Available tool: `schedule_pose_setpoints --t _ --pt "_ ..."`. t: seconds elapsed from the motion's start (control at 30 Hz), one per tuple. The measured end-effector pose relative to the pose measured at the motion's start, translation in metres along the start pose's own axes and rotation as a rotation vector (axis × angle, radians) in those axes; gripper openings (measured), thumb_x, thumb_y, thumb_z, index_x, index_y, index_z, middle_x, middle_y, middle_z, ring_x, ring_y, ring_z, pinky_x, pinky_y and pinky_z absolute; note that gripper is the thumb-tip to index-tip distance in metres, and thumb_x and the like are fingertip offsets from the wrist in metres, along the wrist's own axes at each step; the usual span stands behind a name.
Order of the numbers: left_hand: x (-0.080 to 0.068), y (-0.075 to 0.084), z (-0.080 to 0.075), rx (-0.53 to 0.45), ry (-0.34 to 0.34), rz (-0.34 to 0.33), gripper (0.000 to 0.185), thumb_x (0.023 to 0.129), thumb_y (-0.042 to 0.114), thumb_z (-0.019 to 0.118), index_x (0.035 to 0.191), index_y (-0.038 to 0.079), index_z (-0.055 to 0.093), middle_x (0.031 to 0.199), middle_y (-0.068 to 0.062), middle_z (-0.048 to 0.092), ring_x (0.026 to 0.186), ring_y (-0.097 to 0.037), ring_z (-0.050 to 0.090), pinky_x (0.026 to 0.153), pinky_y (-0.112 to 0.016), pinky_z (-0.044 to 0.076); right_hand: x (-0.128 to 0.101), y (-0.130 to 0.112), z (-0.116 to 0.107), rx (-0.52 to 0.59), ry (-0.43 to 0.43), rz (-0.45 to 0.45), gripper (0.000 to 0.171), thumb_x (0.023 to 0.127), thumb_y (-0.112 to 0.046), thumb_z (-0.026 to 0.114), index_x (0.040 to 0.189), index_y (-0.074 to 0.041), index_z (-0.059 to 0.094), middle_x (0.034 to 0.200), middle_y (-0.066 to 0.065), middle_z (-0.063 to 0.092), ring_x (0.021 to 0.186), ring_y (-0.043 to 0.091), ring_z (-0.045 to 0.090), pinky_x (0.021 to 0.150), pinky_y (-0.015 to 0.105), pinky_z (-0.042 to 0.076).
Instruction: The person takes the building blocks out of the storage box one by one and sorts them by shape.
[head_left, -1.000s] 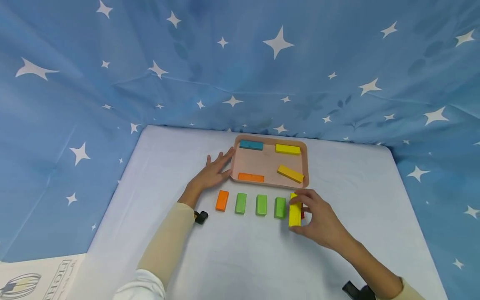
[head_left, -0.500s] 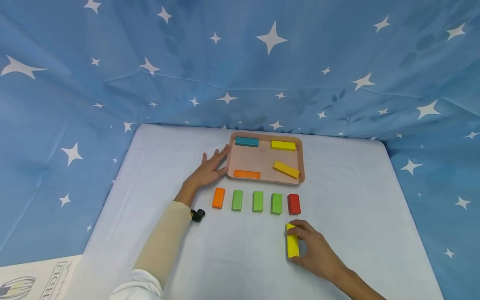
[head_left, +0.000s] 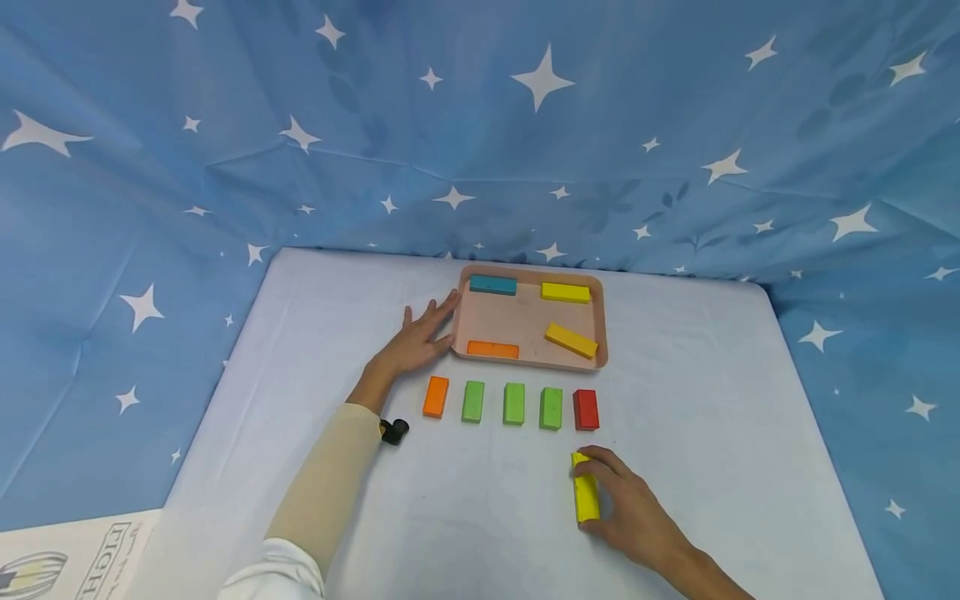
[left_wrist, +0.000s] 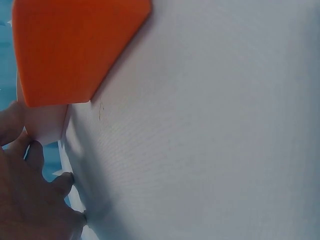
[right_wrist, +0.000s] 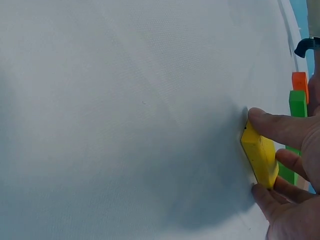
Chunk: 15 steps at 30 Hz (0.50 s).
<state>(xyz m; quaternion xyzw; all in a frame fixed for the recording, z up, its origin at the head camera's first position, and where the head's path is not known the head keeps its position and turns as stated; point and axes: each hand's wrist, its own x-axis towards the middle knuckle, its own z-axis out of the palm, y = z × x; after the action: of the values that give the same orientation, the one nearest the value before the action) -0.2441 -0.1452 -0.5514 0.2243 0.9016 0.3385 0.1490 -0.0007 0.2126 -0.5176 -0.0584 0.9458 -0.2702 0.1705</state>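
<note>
While the left hand (head_left: 415, 342) lies flat with fingers spread, touching the pink tray's (head_left: 597, 333) left edge, the right hand (head_left: 626, 508) pinches a yellow block (head_left: 586, 498) lying on the white table (head_left: 465, 500), just below the red block (head_left: 586, 409) ending the row.

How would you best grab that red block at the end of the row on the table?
From above, pinching the red block across its two long sides, near the middle. It lies flat, and its right side is free. The green block sits just to its left, leaving only a narrow gap for a finger. Its short ends are open too, an alternative grip if that gap proves tight.
</note>
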Motion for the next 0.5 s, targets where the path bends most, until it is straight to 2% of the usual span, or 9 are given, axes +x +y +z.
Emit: schedule_pose_setpoints --t 0.33,0.5 --pt "-0.001 0.0 0.0 0.0 0.007 0.01 0.075 0.109 0.038 0.051 0.17 0.025 0.009 0.176 0.002 0.01 0.163 -0.037 0.007 0.126 -0.063 -0.015 0.001 -0.002 -0.002 -0.045 -0.029 0.0 0.064 0.064 -0.017 0.101 0.117 -0.031 0.068 0.151 -0.008 0.052 0.136 0.022 0.055 0.11 0.045 0.052" --pt "-0.001 -0.001 0.0 -0.001 0.001 0.009 0.075 0.11 0.04 0.05 0.17 0.027 0.008 0.177 0.004 0.009 0.163 -0.035 0.007 0.127 -0.062 -0.016 0.001 -0.002 -0.008 -0.083 -0.017 -0.054 0.057 0.068 -0.024 0.099 0.116 -0.029 0.07 0.148 -0.008 0.057 0.134 0.022 0.057 0.109 0.046 0.052"
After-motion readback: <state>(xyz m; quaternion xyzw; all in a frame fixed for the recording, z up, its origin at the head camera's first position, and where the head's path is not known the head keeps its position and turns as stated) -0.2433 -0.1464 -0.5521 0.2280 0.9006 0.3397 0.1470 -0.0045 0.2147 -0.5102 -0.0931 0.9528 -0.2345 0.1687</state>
